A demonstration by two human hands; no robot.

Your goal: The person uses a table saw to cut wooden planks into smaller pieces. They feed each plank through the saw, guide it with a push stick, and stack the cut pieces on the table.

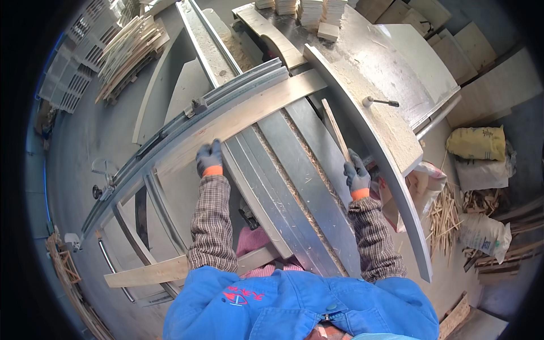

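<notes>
My left hand (210, 161), in a grey glove with an orange cuff, grips the near edge of a long pale wooden board (271, 101). The board lies slantwise across the metal saw table (266, 181), along the cross fence (235, 85). In my right hand (357, 175), gloved the same way, is the near end of a thin wooden strip (335, 131). The strip points away from me, between the table and the long rip fence (381, 139). The fingers hide its lower end. No saw blade can be made out.
Sawdust covers the ledge by the rip fence, where a black-handled lever (385, 103) sticks out. Small wood blocks (328, 31) stand at the far side. A plank (146, 272) lies at lower left. Sacks (476, 143) and a heap of thin offcuts (445, 218) are at right.
</notes>
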